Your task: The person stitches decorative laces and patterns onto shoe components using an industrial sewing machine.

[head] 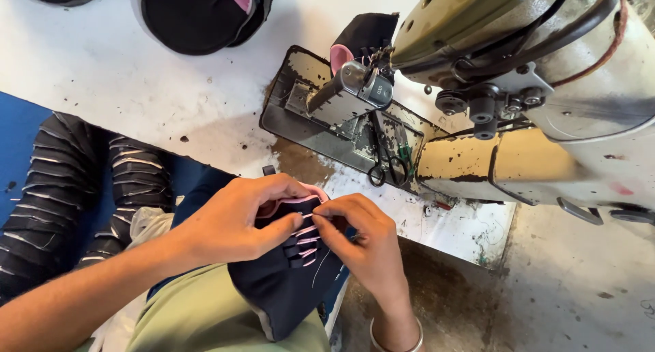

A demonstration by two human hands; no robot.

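My left hand [239, 219] grips a dark navy shoe upper [290, 284] with pink trim and pink laces, holding it at its top edge above my lap. My right hand [361, 239] pinches at the pink laces on the upper's front, fingertips touching those of my left hand. A thin thread hangs from the piece. A bangle sits on my right wrist.
An old post-bed sewing machine [518, 72] stands to the right on a worn white table [102, 72]. Black scissors [385, 168] lie on its base plate. More dark shoe uppers [198, 14] lie at the table's far edge. Stacked dark striped pieces [75, 188] stand at left.
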